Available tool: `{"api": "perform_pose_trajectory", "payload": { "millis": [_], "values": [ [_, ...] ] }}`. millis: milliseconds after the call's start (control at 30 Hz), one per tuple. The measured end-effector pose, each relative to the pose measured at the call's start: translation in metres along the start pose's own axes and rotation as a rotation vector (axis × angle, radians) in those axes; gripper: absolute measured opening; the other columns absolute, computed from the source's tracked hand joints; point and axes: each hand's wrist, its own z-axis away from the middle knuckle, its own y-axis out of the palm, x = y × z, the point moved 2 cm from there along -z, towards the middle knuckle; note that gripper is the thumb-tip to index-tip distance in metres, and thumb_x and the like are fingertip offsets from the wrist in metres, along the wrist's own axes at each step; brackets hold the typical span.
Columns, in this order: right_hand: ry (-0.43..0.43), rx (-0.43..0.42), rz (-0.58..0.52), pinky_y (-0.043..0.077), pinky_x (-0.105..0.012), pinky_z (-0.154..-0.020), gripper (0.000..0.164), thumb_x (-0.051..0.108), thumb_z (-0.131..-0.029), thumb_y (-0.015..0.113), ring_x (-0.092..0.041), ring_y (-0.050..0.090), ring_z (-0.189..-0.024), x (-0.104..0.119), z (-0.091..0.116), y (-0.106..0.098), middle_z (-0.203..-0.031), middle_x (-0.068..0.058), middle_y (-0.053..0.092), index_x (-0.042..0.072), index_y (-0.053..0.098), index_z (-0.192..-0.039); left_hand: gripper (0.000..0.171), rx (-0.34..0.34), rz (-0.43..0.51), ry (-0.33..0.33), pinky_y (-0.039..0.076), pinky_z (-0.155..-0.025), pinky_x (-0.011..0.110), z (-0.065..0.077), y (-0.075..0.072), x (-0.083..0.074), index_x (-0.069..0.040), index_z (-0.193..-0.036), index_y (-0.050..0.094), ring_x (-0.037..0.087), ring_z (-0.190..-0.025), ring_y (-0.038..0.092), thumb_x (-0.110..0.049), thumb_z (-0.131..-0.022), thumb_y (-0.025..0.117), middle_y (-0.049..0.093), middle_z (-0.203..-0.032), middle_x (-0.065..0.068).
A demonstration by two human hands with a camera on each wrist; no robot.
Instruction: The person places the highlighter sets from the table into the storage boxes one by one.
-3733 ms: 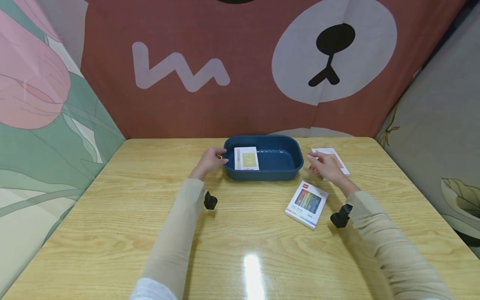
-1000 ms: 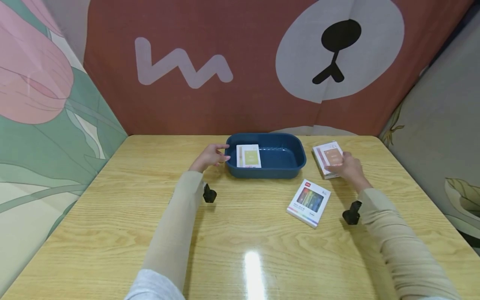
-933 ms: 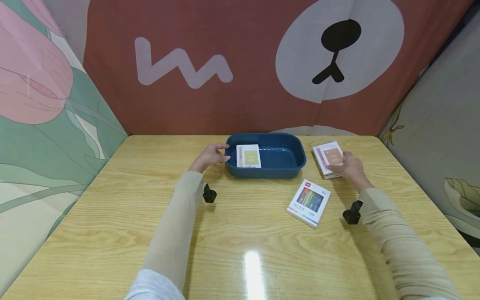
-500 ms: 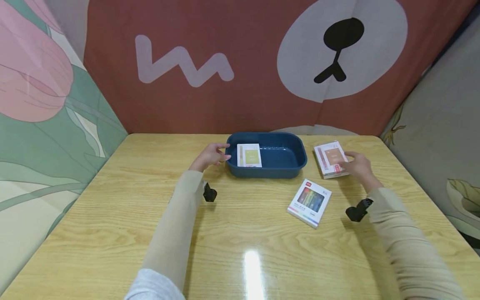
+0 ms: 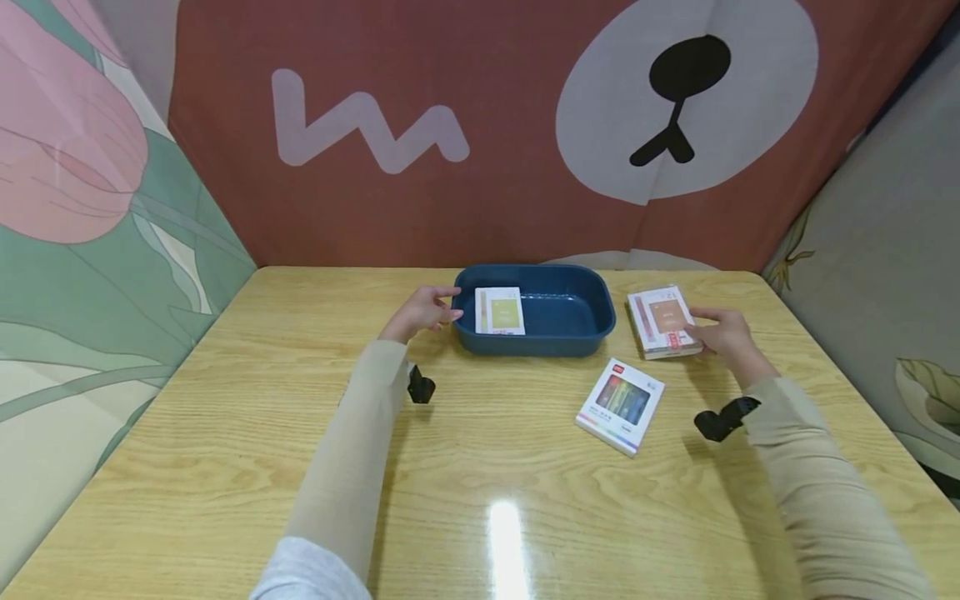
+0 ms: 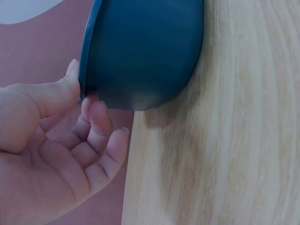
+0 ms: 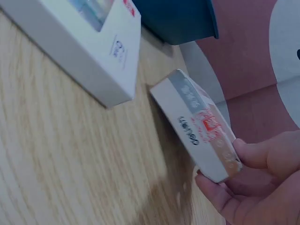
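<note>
My left hand [image 5: 422,313] pinches the left rim of a dark blue plastic basin [image 5: 534,346]; in the left wrist view the thumb is over the rim and fingertips press its outer side. A white box with a yellow-green panel [image 5: 506,314] lies in the basin's left half. To the right of the basin, my right hand [image 5: 726,336] holds the right edge of a small white box with a peach panel [image 5: 666,315]. The right wrist view shows the thumb on top of that box [image 7: 192,126] and fingers at its underside.
A white box with a window showing coloured sticks [image 5: 621,406] lies on the wooden table [image 5: 465,433], in front of the basin's right end. A printed cloth [image 5: 510,217] hangs close behind the table's back edge.
My right hand has moved from the peach-panelled box's left part to its right edge and now grips it there. The left hand stays at the basin's rim.
</note>
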Motion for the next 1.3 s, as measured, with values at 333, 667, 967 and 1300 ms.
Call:
{"api": "perform_pose_trajectory", "payload": {
  "millis": [333, 667, 967, 1300],
  "values": [
    [0.020, 0.132, -0.150, 0.051, -0.028, -0.059, 0.052, -0.001, -0.091, 0.041, -0.004, 0.056, -0.055, 0.007, 0.007, -0.007, -0.063, 0.007, 0.056, -0.010, 0.017, -0.137, 0.049, -0.002, -0.006, -0.003, 0.041, -0.067, 0.040, 0.001, 0.002, -0.002, -0.005, -0.133, 0.042, 0.024, -0.072, 0.048, -0.008, -0.087, 0.058, 0.051, -0.075, 0.007],
    [-0.010, 0.137, -0.309, 0.050, -0.025, -0.056, 0.054, -0.001, -0.092, 0.038, -0.004, 0.057, -0.056, 0.016, 0.008, -0.012, -0.062, 0.009, 0.057, -0.008, 0.011, -0.139, 0.049, 0.003, -0.004, -0.001, 0.040, -0.066, 0.039, 0.002, 0.003, -0.004, -0.005, -0.134, 0.041, 0.021, -0.068, 0.046, -0.007, -0.088, 0.057, 0.049, -0.071, 0.006],
    [-0.011, 0.191, -0.447, 0.050, -0.026, -0.059, 0.059, -0.001, -0.092, 0.039, -0.007, 0.059, -0.063, 0.027, 0.011, -0.014, -0.068, 0.006, 0.059, -0.003, 0.006, -0.141, 0.049, 0.006, -0.005, -0.006, 0.040, -0.067, 0.040, 0.002, 0.001, -0.002, -0.005, -0.134, 0.041, 0.021, -0.067, 0.046, -0.007, -0.088, 0.057, 0.049, -0.072, 0.006],
    [-0.015, 0.265, -0.603, 0.050, -0.028, -0.061, 0.069, -0.002, -0.089, 0.047, -0.011, 0.060, -0.068, 0.035, 0.012, -0.012, -0.074, 0.001, 0.062, 0.004, 0.004, -0.143, 0.049, 0.009, 0.001, 0.001, 0.040, -0.066, 0.039, 0.001, 0.001, -0.001, -0.005, -0.134, 0.041, 0.020, -0.067, 0.047, -0.007, -0.087, 0.057, 0.053, -0.074, 0.010]
  ]
}}
